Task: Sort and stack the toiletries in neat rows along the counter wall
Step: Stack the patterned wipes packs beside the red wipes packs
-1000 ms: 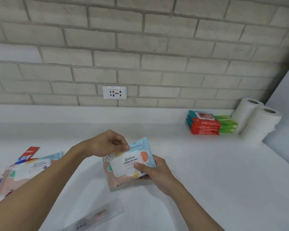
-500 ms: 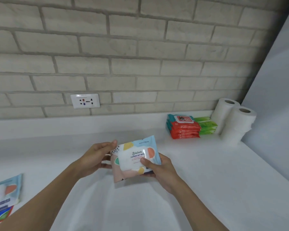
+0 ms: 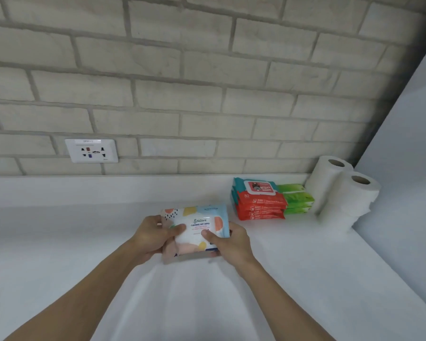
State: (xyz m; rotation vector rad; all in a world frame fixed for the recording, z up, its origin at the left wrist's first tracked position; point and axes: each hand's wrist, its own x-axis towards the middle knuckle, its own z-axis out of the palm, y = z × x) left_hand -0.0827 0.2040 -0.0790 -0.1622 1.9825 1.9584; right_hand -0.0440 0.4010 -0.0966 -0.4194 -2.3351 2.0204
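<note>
Both hands hold a Stalove wet wipes pack (image 3: 199, 223) over the white counter (image 3: 71, 242), left of the sorted stacks and apart from them. The pack lies flat with its printed white label up, the lettering upright to the wearer. Its long axis runs left to right, roughly parallel to the brick wall (image 3: 182, 82). The left hand (image 3: 151, 238) grips the left end, thumb pressed on the label and fingers curled under. The right hand (image 3: 233, 244) grips the right end the same way. A peach edge shows beneath the pack; whether that is a second pack, or whether it touches the counter, I cannot tell.

Against the wall stands a stack of red baby wipes packs (image 3: 258, 205). A stack of green packs (image 3: 296, 199) sits just beside it, then two upright paper rolls (image 3: 349, 200) in the corner. A wall socket (image 3: 91, 150) sits to the left.
</note>
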